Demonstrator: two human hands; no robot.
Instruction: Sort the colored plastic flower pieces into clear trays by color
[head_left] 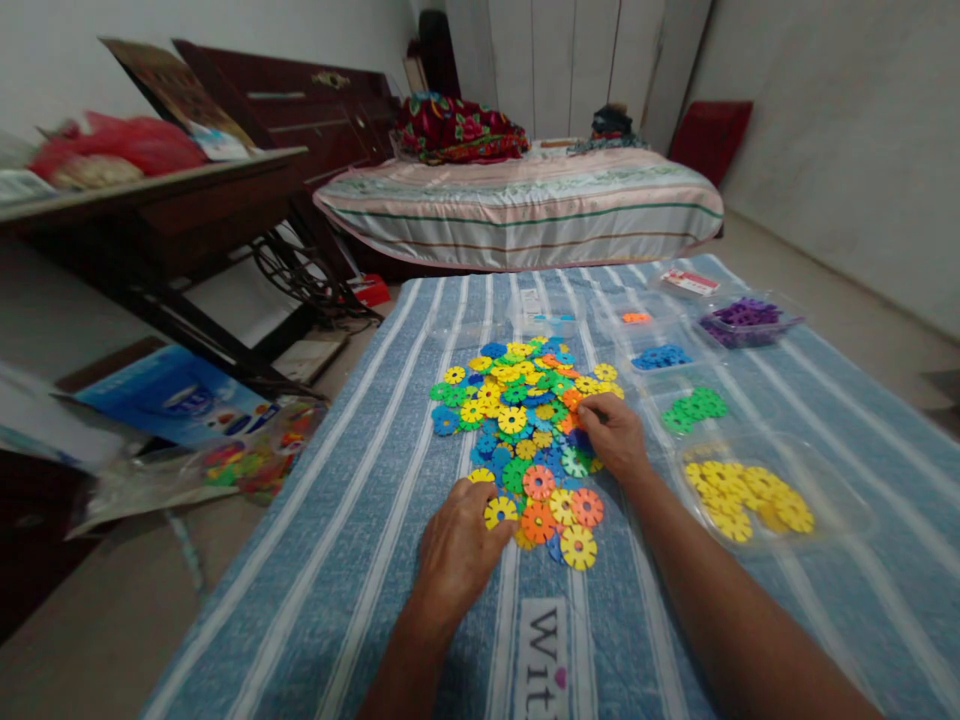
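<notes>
A pile of flat plastic snowflake discs (525, 420) in yellow, blue, green and orange lies on a blue striped cloth (360, 520). My left hand (457, 550) rests at the pile's near edge, its fingertips on a yellow disc (499, 512). My right hand (616, 436) sits on the pile's right side, fingers pinched on an orange disc (571, 420). To the right stand clear trays: one with yellow discs (742, 495), one with green discs (694, 408), one with blue discs (660, 356), one with purple discs (742, 318).
A bed (517, 205) with a striped cover stands behind the cloth. A dark sewing-machine table (165, 220) stands at the left, with plastic bags (195, 440) on the floor under it. A small tray with one orange disc (636, 318) sits further back.
</notes>
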